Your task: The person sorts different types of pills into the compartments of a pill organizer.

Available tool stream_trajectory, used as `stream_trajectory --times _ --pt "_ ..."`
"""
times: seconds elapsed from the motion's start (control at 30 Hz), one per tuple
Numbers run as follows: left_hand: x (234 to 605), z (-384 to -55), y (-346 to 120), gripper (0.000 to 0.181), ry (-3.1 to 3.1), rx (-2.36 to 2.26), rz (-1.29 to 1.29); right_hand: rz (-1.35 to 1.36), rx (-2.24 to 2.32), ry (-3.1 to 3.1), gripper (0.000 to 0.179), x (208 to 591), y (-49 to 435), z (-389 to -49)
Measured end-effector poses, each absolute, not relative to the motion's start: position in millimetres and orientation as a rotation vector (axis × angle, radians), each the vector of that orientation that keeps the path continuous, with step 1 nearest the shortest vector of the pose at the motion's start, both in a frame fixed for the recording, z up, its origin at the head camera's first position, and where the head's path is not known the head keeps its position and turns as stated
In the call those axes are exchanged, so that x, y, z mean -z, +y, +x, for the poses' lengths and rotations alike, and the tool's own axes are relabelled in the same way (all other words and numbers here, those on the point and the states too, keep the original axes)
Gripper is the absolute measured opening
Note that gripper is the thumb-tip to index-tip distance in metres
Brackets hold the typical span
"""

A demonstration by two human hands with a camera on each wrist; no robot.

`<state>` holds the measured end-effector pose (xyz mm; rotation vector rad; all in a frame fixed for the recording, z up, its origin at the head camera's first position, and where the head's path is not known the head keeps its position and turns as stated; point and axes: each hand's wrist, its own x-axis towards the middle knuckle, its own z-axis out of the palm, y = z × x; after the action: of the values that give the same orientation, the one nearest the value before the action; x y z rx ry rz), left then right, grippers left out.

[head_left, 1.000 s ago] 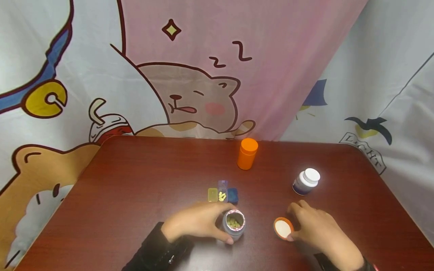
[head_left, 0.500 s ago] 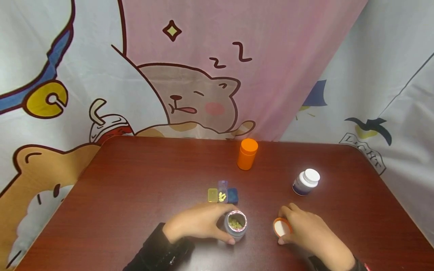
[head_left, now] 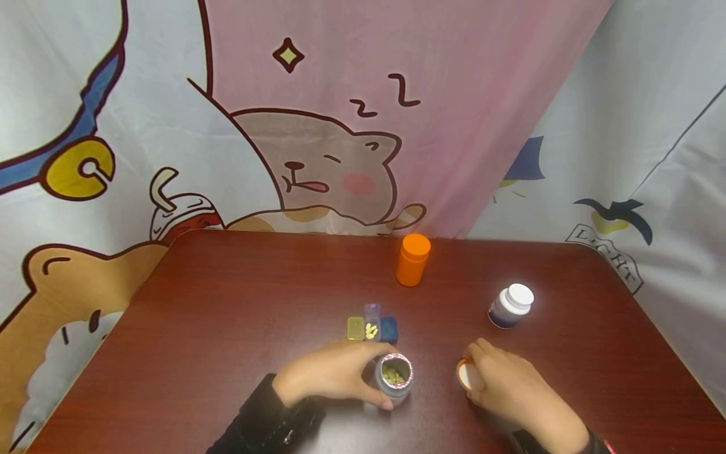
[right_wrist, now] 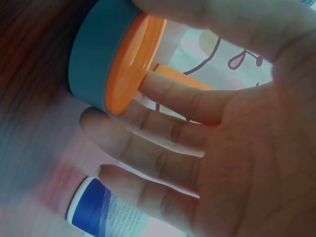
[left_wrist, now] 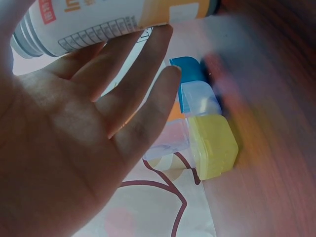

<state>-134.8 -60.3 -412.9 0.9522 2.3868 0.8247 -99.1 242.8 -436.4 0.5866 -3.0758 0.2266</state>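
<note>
My left hand (head_left: 326,373) grips a lidless pill bottle (head_left: 397,396) standing upright, thumb in front and fingers behind. Greenish tablets show through its mouth. In the left wrist view the bottle (left_wrist: 98,27) has a white and orange printed label. To the right, my right hand (head_left: 507,384) holds a screw cap (head_left: 465,376) between thumb and fingers, its white-lined inside tipped up. The right wrist view shows the cap (right_wrist: 91,61) with a grey-teal outside and an orange inner rim. Just beyond my left hand sits a small pill box (head_left: 355,328) with pale yellow pills (head_left: 371,331) in its middle compartment.
An orange bottle (head_left: 413,260) stands near the table's back edge. A white-capped bottle (head_left: 511,306) is beyond my right hand. The pill box has yellow, clear and blue (head_left: 388,329) sections. A printed cloth (head_left: 351,63) hangs behind the dark red table (head_left: 238,296).
My right hand has moved slightly left and closed further over the cap, which has tilted up. The left hand and bottle shifted slightly right, then stayed put.
</note>
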Motion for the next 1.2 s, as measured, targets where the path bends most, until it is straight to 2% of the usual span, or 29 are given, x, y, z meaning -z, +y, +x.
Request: stream_trajectory --times 0.27,0.73,0.9,1.2 --pt "413.9 -135.0 -60.9 0.066 2.391 -0.821 0.949 0.685 -0.318 -2.951 0.052 434.0 237.3 -100.3" --pt "415.3 -136.7 -62.1 0.062 2.36 -0.886 0.959 0.903 -1.115 -2.481 0.074 423.3 200.7 -92.8" --pt "416.7 -139.4 -62.9 0.061 2.33 -0.897 0.954 1.06 -1.365 -2.237 0.073 424.8 181.7 -87.7" --pt "416.3 -140.2 -63.3 0.071 2.31 -0.915 0.952 1.153 -1.329 -2.19 0.069 440.1 170.0 -88.1"
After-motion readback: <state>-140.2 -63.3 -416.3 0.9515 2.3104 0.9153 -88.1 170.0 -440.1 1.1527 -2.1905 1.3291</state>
